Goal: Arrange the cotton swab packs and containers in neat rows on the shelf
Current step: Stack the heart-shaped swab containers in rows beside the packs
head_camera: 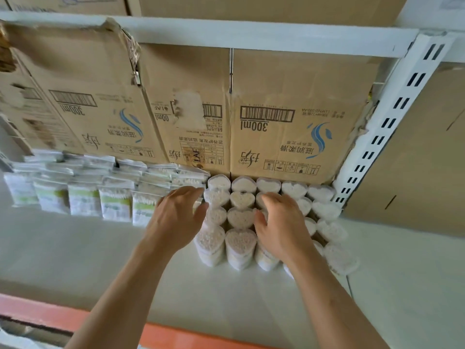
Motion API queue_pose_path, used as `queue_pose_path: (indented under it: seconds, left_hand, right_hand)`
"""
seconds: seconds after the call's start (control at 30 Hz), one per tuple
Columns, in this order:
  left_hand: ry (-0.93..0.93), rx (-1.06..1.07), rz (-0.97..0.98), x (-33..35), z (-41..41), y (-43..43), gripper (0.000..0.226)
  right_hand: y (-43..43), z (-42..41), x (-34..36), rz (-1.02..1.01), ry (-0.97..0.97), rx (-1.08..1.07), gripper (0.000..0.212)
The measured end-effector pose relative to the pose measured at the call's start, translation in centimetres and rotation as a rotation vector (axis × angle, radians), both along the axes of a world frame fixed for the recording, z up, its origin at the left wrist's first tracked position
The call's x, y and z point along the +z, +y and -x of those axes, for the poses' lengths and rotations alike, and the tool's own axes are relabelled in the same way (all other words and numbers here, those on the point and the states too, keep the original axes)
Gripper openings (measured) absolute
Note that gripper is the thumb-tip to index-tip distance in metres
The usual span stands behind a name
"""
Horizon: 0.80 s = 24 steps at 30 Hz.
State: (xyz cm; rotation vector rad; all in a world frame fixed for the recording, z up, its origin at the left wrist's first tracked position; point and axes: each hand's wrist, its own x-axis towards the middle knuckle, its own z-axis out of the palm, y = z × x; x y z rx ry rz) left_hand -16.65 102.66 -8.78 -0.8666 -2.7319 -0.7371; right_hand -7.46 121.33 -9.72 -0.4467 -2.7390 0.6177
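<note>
Heart-shaped clear containers (241, 217) full of cotton swabs stand in several tight rows at the back right of the white shelf (75, 253). Flat swab packs (115, 205) with green labels stand in rows to their left. My left hand (180, 217) hovers with fingers spread over the seam between the packs and the leftmost containers. My right hand (281, 222) rests with curled fingers over the middle containers and hides a few of them. Neither hand clearly grips anything.
Flattened cardboard boxes (276, 117) line the back wall behind the goods. A white slotted upright (392, 117) bounds the containers on the right. An orange strip (176, 336) edges the shelf front. Another shelf board (226, 34) runs overhead.
</note>
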Motion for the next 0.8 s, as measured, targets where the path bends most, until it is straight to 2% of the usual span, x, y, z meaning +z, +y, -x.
queue_pose_path:
  seconds: [0.1,0.27,0.53,0.8]
  left_hand:
    - [-0.014,-0.064,0.007,0.7,2.0,1.2,0.030]
    - [-0.051,-0.114,0.038,1.5,5.6,3.6,0.011]
    - [-0.101,-0.183,0.189,1.0,8.0,5.6,0.029]
    - [-0.148,-0.212,0.233,0.6,9.0,5.6,0.028]
  right_hand:
    - [0.6,1.7,1.0,-0.019,0.005,0.005,0.017]
    - [1.4,4.9,2.6,0.006,-0.027,0.014,0.019]
    - [0.5,8.4,2.7,0.003,-0.163,0.000,0.015]
    - [0.7,9.5,2.8,0.024,-0.234,-0.038,0.024]
